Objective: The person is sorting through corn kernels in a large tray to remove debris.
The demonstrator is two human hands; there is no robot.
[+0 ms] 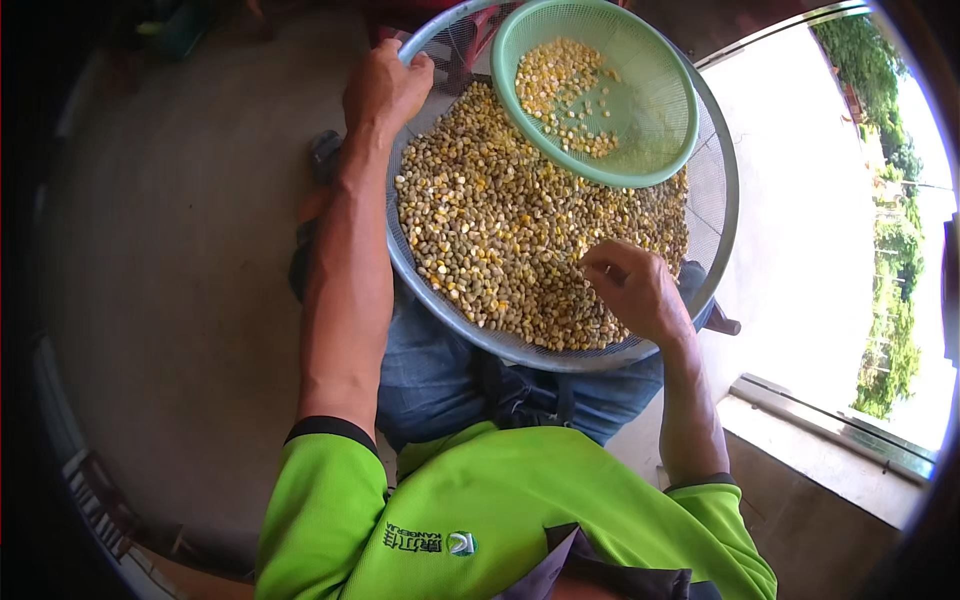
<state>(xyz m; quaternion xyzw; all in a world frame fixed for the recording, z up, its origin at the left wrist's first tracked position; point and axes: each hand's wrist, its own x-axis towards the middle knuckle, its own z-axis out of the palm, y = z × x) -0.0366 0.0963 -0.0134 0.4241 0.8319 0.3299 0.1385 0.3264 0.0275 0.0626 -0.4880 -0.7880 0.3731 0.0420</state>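
My left hand (390, 86) grips the far left rim of a wide round blue mesh sieve (495, 345), which rests over my thighs. A thick layer of grey-brown beans mixed with yellow and whitish kernels (495, 225) covers its bottom. Over the bean layer, my right hand (634, 289) is bent with thumb and index fingertip brought together; whether a kernel is between them cannot be made out. Beyond it, a smaller green mesh basket (652, 112) sits tilted at the sieve's far right. Yellow and pale kernels (559, 79) lie in the basket, mostly on its left side.
Grey floor (187, 225) extends on the left. A brown leg-like end (724, 321) sticks out under the sieve's right side. At the right, a metal sill (832, 427) borders a bright opening with green plants (892, 262) outside. Dark red furniture (382, 22) is partly visible behind the sieve.
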